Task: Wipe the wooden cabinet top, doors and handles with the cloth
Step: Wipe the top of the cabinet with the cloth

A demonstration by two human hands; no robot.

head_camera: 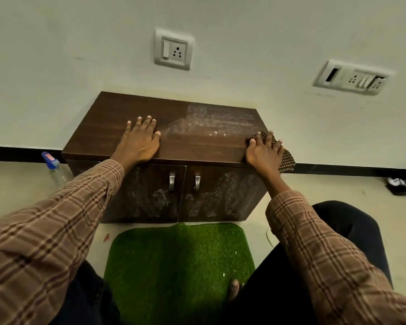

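A low dark wooden cabinet (117, 118) stands against the wall. Its top is clean on the left and streaked with white dust on the right rear part (211, 120). Both doors (220, 198) carry white smears, and two metal handles (172, 180) (197, 180) sit at the middle. My left hand (140, 141) lies flat, fingers spread, on the top near its front edge. My right hand (264, 151) presses a brown checked cloth (286, 160) onto the top's right front corner; part of the cloth hangs over the edge.
A green grass-like mat (174, 266) lies on the floor before the cabinet, between my knees. A plastic bottle with a blue cap (51, 160) stands left of the cabinet. Wall sockets (173, 50) (352, 77) are above. A power strip with cables (400, 185) lies at the right.
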